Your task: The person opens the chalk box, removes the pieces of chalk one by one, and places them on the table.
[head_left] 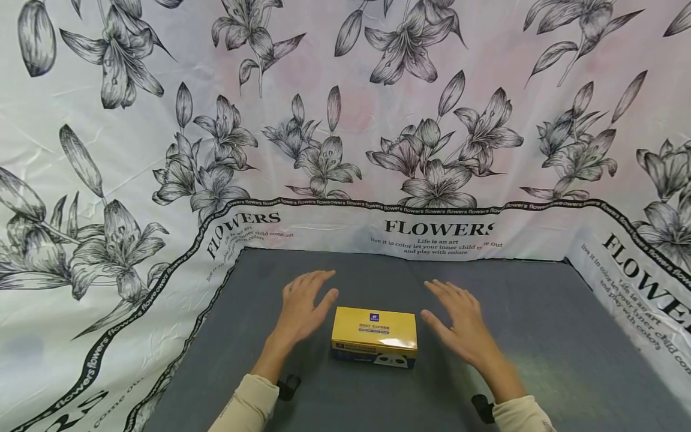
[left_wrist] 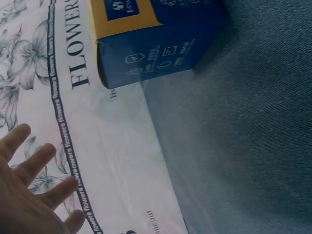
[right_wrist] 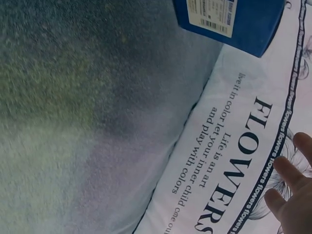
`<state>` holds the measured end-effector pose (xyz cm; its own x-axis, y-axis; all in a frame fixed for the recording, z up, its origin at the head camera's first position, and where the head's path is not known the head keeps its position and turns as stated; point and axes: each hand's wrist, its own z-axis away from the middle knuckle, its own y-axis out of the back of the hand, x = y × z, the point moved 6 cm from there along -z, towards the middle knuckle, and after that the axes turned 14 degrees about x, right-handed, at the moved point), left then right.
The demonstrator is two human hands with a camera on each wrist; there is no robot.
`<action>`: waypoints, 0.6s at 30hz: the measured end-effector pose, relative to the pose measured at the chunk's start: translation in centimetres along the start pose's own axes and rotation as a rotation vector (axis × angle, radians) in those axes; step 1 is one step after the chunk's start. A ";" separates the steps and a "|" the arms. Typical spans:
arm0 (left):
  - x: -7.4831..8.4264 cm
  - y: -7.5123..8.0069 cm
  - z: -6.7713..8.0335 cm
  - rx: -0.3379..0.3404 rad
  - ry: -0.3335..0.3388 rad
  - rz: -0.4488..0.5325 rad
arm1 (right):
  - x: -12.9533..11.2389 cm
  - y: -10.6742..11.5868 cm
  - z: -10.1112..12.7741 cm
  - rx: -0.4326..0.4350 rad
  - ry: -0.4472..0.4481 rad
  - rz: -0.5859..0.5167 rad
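Note:
A yellow and blue cardboard box (head_left: 374, 330) with a panda face on its front lies on the dark grey table. To its left, my left hand (head_left: 304, 307) is held apart from it with fingers extended. On the other side, my right hand (head_left: 459, 321) is likewise raised and spread, not touching the box. The left wrist view shows the blue end of the box (left_wrist: 151, 53) with white print, and the left fingers (left_wrist: 36, 165) apart from it. In the right wrist view, the opposite blue end (right_wrist: 253, 29) carries a white barcode label (right_wrist: 212, 13).
White cloth (head_left: 324, 228) printed with black lilies and "FLOWERS" lettering encloses the grey table (head_left: 372, 402) at the back and both sides. A black band (head_left: 290, 387) hangs at the left wrist, another (head_left: 482, 408) at the right wrist.

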<state>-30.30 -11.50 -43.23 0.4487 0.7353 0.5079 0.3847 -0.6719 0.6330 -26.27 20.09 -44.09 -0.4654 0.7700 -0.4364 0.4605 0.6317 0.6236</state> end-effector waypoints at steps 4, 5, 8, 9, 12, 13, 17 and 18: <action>-0.3 -0.3 0.4 -0.029 0.010 0.023 | 0.0 -0.7 0.3 -0.028 -0.015 -0.005; -0.3 -0.4 0.5 -0.040 0.010 0.032 | -0.1 -0.8 0.3 -0.032 -0.016 -0.006; -0.4 -0.7 0.8 -0.073 0.014 0.064 | -0.3 -1.3 0.5 -0.030 -0.010 -0.012; -0.4 -0.8 0.9 -0.083 0.013 0.071 | -0.4 -1.4 0.6 -0.025 -0.005 -0.015; -0.6 -1.2 1.2 -0.115 0.014 0.092 | -0.6 -1.8 0.7 -0.015 0.012 -0.020; -0.7 -1.4 1.3 -0.128 0.016 0.098 | -0.6 -2.0 0.7 -0.015 0.015 -0.021; -1.0 -2.0 1.8 -0.162 0.017 0.122 | -0.8 -2.6 0.9 -0.027 0.020 -0.013; -1.1 -2.1 2.0 -0.171 0.019 0.128 | -0.8 -2.8 1.0 -0.031 0.020 -0.012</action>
<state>-30.03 -11.06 -46.28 0.4691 0.6475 0.6006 0.1822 -0.7364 0.6515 -26.38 17.81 -46.12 -0.4862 0.7601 -0.4311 0.4313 0.6378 0.6381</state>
